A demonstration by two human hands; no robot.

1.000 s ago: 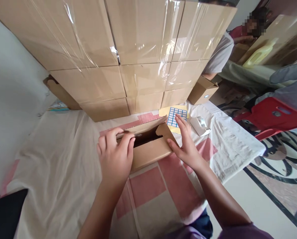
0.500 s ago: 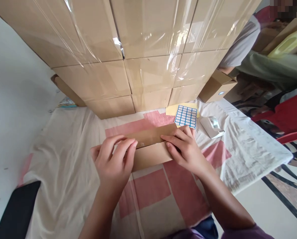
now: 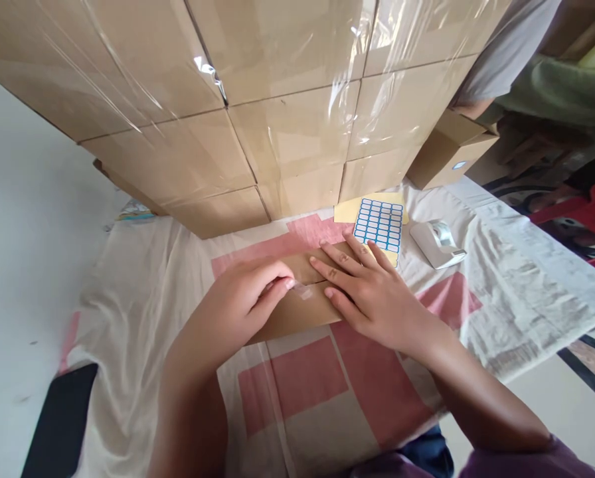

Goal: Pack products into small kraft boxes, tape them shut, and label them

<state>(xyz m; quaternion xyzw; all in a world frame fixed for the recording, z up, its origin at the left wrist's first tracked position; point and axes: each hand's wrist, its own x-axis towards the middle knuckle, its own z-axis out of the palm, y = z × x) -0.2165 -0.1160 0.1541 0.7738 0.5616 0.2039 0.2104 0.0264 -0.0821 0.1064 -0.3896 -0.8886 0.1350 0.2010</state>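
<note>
A small cardboard box (image 3: 297, 312) lies on the cloth-covered table (image 3: 143, 312) in front of me, its lid folded down. My left hand (image 3: 250, 299) rests on its left half, fingers curled, pinching a small piece of clear tape (image 3: 302, 290) against the lid seam. My right hand (image 3: 372, 289) lies flat on the right half of the box with fingers stretched out, pressing the lid. A sheet of blue-bordered labels (image 3: 380, 224) on yellow paper lies just beyond the right hand.
A wall of plastic-wrapped cartons (image 3: 257, 106) stands behind the box. A white tape dispenser (image 3: 437, 242) sits to the right of the labels, an open carton (image 3: 449, 153) behind it. A black object (image 3: 61, 425) lies at the lower left. Another person's sleeve (image 3: 507, 46) shows top right.
The box's lid went from open to folded shut. My right hand moved from the flap onto the lid and flattened; my left hand now presses clear tape on the seam.
</note>
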